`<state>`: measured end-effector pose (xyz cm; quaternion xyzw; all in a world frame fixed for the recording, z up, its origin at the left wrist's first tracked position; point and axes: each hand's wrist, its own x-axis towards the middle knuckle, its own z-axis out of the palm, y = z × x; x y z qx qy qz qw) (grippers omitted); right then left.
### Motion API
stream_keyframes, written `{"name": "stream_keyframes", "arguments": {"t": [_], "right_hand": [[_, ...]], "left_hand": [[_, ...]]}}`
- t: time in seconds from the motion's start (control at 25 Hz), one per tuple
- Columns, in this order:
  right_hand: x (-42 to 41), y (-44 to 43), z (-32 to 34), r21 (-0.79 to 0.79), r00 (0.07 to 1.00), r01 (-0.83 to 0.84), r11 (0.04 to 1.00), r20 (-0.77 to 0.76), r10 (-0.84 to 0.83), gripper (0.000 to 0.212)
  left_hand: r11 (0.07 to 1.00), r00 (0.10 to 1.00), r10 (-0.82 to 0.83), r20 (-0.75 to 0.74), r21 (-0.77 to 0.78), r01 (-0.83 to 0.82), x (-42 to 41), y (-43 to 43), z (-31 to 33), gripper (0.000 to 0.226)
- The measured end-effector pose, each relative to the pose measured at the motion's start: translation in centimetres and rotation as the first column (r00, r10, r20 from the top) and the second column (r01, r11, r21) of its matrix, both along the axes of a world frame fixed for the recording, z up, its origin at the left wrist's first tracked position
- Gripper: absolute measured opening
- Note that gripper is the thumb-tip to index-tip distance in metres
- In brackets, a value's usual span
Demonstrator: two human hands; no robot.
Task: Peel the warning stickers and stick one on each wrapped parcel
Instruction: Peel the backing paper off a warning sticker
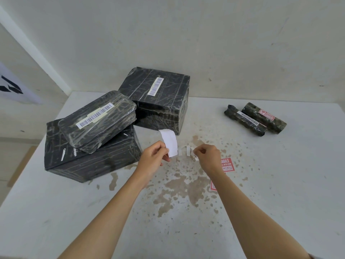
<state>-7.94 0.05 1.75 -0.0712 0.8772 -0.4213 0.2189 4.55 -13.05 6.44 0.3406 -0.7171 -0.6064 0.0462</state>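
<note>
Over the middle of the stained white table (280, 184), left hand (155, 156) pinched the lower end of a curled white paper strip (169, 143) between thumb and fingers, printed side not visible. Right hand (207, 156) had its fingers curled, pinching a small whitish scrap (195, 156); too small to tell if sticker or backing. Thin white curled bits (187, 151) sat between the hands.

Red warning sticker (226, 164) lay flat on the table just right of the right hand, readable as "…AGILE" and "…LE WITH CARE". Second red sticker (213, 186) lay nearer, mostly hidden by the right forearm.

Left: flat black wrapped parcel (99, 126) with a barcode label (95, 116), lying tilted on top of a large black wrapped box (89, 161). Far centre: black wrapped cube parcel (158, 105), barcode strip (155, 86) on top. Barcode digits unreadable.

Far right: two black wrapped rolls side by side, touching. Left roll (244, 120) carried a barcode only; right roll (264, 117) carried a red label (267, 114), text too small to read.
</note>
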Motion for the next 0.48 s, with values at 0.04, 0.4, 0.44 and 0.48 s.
{"name": "stream_keyframes", "arguments": {"t": [0.04,0.4,0.44,0.48], "right_hand": [[-0.1,0.0,-0.1,0.045,0.999,-0.047,0.998,-0.013,0.048,0.022],[-1.0,1.8,1.8,-0.144,0.991,-0.034,0.989,0.12,0.052,0.026],[-1.1,2.0,1.8,-0.159,0.987,-0.054,0.986,0.14,0.077,0.025],[-1.0,2.1,2.0,-0.177,0.984,-0.061,0.982,0.152,0.089,0.024]], "left_hand": [[0.999,1.0,-0.019,0.003,-0.026,0.019,-0.2,0.1,-0.1,0.017],[0.565,0.939,-0.339,0.05,-0.788,0.246,-0.7,1.6,-0.7,0.012],[0.565,0.946,-0.323,0.035,-0.794,0.223,-0.8,1.7,-0.8,0.012],[0.58,0.955,-0.296,0.013,-0.792,0.191,-0.8,1.9,-0.8,0.013]]}}
